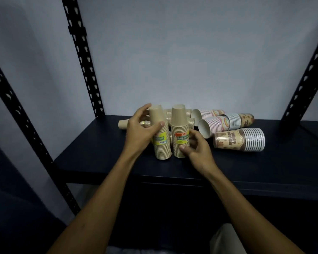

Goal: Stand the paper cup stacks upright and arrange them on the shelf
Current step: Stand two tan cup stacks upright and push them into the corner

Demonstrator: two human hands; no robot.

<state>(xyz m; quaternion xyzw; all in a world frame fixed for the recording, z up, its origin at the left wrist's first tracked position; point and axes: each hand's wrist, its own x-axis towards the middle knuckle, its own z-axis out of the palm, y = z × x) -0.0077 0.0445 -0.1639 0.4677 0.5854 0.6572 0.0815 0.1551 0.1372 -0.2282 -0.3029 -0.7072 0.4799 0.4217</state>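
Left hand grips left stack, right hand grips right stack; both upright, shelf middle near front edge. Next: release, right fallen stacks.

Looks like a storeroom or shop stockroom, not a home. Main clue: a dark metal shelf on black slotted-angle uprights w/ keyhole punchings, the bolt-together racking used for stock. Behind the shelf, a plain pale wall, bare, no decor. On the shelf, goods in retail packs: kraft paper cup stacks in clear sleeves w/ printed labels, at the shelf's middle; right of them, patterned cup stacks lying on their sides, also sleeved. Many identical packs together = merchandise or supplies, not household use. Light is dim, bluish. Below the shelf, too dark to tell.
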